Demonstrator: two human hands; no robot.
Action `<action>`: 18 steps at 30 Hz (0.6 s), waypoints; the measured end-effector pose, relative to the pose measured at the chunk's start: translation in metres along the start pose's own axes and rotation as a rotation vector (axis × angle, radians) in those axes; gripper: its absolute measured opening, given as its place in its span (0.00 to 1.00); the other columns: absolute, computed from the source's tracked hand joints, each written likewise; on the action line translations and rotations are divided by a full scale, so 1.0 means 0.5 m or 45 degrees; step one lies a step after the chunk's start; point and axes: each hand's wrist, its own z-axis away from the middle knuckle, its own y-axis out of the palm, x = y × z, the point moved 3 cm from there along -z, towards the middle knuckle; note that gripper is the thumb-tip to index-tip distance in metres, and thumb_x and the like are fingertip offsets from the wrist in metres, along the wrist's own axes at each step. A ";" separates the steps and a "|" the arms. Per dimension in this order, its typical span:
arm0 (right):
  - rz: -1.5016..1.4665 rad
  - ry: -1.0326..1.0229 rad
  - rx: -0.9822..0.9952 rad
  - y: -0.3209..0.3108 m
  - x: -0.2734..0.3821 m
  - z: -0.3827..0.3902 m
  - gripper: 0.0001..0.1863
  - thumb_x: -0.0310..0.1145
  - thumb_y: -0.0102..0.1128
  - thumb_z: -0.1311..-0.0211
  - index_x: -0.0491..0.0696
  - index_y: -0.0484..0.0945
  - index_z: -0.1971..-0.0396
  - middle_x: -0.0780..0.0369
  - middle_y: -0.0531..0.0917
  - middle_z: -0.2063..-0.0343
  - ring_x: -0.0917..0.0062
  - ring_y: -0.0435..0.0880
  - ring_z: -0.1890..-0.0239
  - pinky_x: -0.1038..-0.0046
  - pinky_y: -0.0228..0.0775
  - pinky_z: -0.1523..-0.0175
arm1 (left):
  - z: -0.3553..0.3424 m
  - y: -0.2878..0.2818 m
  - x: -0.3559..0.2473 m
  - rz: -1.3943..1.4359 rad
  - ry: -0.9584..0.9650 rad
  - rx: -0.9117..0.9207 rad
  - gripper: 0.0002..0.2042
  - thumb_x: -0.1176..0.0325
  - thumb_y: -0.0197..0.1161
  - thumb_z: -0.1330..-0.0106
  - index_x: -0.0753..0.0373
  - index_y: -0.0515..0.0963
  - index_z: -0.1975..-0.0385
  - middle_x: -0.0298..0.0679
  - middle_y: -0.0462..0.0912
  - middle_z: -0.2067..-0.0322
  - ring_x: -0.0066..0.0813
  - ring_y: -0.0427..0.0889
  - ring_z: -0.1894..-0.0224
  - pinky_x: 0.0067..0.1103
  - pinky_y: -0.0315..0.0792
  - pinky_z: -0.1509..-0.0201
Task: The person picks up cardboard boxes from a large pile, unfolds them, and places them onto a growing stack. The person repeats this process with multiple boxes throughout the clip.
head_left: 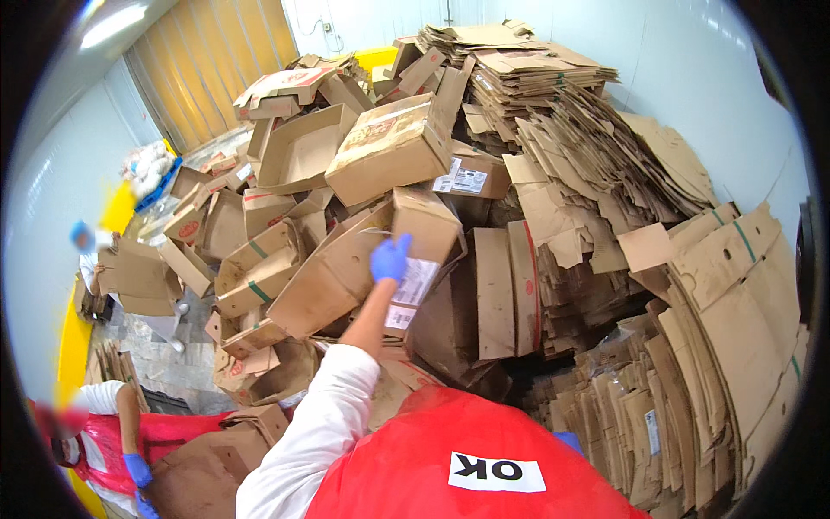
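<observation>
My left hand, in a blue glove, grips a cardboard box with white printed labels on its side, in the middle of the heap. An open box lies against it on the left, and a closed box sits above. My right hand, also gloved in blue, shows only as a sliver behind my red apron; its fingers are hidden. Upright cardboard pieces stand just right of the held box.
Stacks of flattened cardboard rise along the right wall. Loose boxes pile at the left beside a tiled floor and yellow barrier. Two co-workers, one lower left, another farther back, handle cardboard.
</observation>
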 end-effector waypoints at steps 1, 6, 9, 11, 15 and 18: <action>0.044 0.006 0.039 0.017 -0.008 -0.009 0.12 0.39 0.56 0.34 0.51 0.86 0.60 0.49 0.89 0.62 0.54 0.89 0.61 0.53 0.82 0.55 | -0.047 -0.068 -0.003 -0.079 0.031 -0.154 0.35 0.34 0.58 0.33 0.70 0.85 0.68 0.63 0.85 0.63 0.62 0.85 0.59 0.46 0.76 0.52; 0.037 0.035 0.082 0.074 -0.082 -0.102 0.16 0.41 0.55 0.34 0.49 0.86 0.57 0.47 0.88 0.58 0.51 0.89 0.57 0.53 0.80 0.49 | -0.147 -0.514 -0.115 0.082 0.288 -0.608 0.30 0.45 0.67 0.32 0.76 0.83 0.71 0.59 0.82 0.76 0.38 0.78 0.73 0.41 0.71 0.62; -0.208 0.113 0.111 -0.047 -0.078 -0.154 0.18 0.41 0.53 0.34 0.45 0.86 0.57 0.45 0.87 0.58 0.47 0.87 0.56 0.52 0.78 0.46 | -0.123 -0.746 -0.223 -0.004 0.730 -0.857 0.28 0.49 0.65 0.29 0.77 0.82 0.71 0.57 0.82 0.77 0.34 0.75 0.73 0.38 0.71 0.62; -0.227 0.004 0.046 -0.122 -0.072 -0.203 0.20 0.42 0.51 0.33 0.42 0.86 0.58 0.44 0.86 0.57 0.45 0.86 0.54 0.50 0.77 0.46 | -0.089 -0.888 -0.229 -0.461 0.652 -0.975 0.19 0.54 0.56 0.23 0.63 0.82 0.47 0.59 0.85 0.61 0.45 0.84 0.62 0.38 0.75 0.54; -0.348 -0.072 -0.129 -0.273 -0.005 -0.287 0.22 0.44 0.51 0.32 0.39 0.85 0.60 0.42 0.85 0.57 0.44 0.84 0.52 0.52 0.75 0.46 | 0.001 -1.094 -0.394 -0.486 1.180 -1.237 0.22 0.54 0.61 0.24 0.67 0.82 0.43 0.42 0.88 0.56 0.28 0.85 0.54 0.28 0.76 0.44; -0.864 0.043 -0.219 -0.330 0.016 -0.343 0.21 0.44 0.53 0.31 0.38 0.84 0.61 0.42 0.85 0.60 0.45 0.84 0.55 0.55 0.75 0.48 | 0.117 -1.088 -0.552 0.659 1.060 -0.823 0.18 0.58 0.59 0.24 0.68 0.84 0.53 0.38 0.86 0.61 0.26 0.83 0.58 0.25 0.76 0.50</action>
